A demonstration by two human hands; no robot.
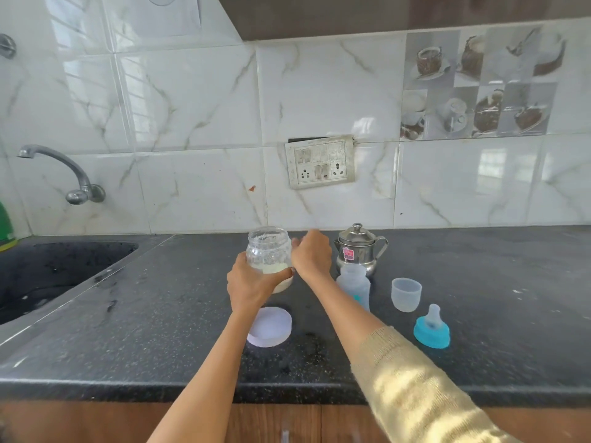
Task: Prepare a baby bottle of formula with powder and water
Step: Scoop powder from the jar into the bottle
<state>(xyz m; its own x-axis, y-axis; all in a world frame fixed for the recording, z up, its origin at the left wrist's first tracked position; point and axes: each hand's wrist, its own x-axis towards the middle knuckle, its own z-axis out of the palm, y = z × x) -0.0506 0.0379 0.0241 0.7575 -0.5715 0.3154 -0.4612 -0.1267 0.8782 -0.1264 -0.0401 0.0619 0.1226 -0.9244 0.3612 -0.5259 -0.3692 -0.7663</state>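
A clear jar [269, 251] with pale powder at its bottom stands open on the black counter [479, 314], and my left hand [251, 287] grips its lower part. My right hand [311, 255] sits just right of the jar, fingers curled toward its rim; whether it holds anything I cannot tell. The jar's white lid [269, 327] lies flat nearer to me. The open baby bottle [354, 284] stands right of my right forearm. Its clear cap [406, 294] and the blue ring with teat [432, 329] rest further right. A steel kettle [359, 249] stands behind the bottle.
A dark sink [48, 276] is set into the counter at left, with a wall tap [64, 174] above it and a green object [6, 225] at the far left edge. A switchboard [320, 161] hangs on the tiled wall.
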